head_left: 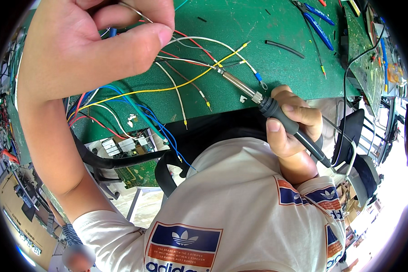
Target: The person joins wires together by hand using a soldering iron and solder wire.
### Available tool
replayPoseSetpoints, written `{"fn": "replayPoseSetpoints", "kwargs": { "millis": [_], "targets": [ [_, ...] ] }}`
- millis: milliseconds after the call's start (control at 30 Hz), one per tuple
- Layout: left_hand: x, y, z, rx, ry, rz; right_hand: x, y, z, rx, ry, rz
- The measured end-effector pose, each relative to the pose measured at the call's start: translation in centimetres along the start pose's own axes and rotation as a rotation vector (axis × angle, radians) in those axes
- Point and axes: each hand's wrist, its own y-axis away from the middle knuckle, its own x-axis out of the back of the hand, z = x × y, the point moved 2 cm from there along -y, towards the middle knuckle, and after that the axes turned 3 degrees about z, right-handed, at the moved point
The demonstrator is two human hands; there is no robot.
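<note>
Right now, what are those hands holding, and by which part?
The right hand grips a soldering iron by its dark handle, behind the metal barrel. The left hand appears to pinch a thin greyish strand; where along it cannot be told.

Workshop, prob. elec. wiring/assembly. Evidence: green worktop (294,72) w/ loose multicolored wires (181,85) strewn across it, several w/ crimped ends; blue-handled cutters (319,31) near its far R end; short blk tube (284,48) on its R half; soldering iron (283,119) held over its near edge. R of worktop: 2nd green bench (369,86), worn, w/ tools + cables. L of worktop: wire/parts clutter (7,99), too small to ID.
</note>
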Motion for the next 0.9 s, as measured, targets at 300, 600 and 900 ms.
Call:
{"fn": "replayPoseSetpoints", "kwargs": {
  "millis": [300,600,900],
  "targets": [
    [0.1,0.0,0.0,0.000,-0.005,-0.012,0.1,0.0,0.0,0.009,0.020,-0.027],
    [-1.5,0.0,0.3,-0.050,0.086,0.153,0.1,0.2,0.2,0.045,0.031,-0.013],
    [-0.1,-0.2,-0.1,-0.023,-0.039,-0.006,0.0,0.0,0.2,0.058,0.037,-0.020]
  ]
}}
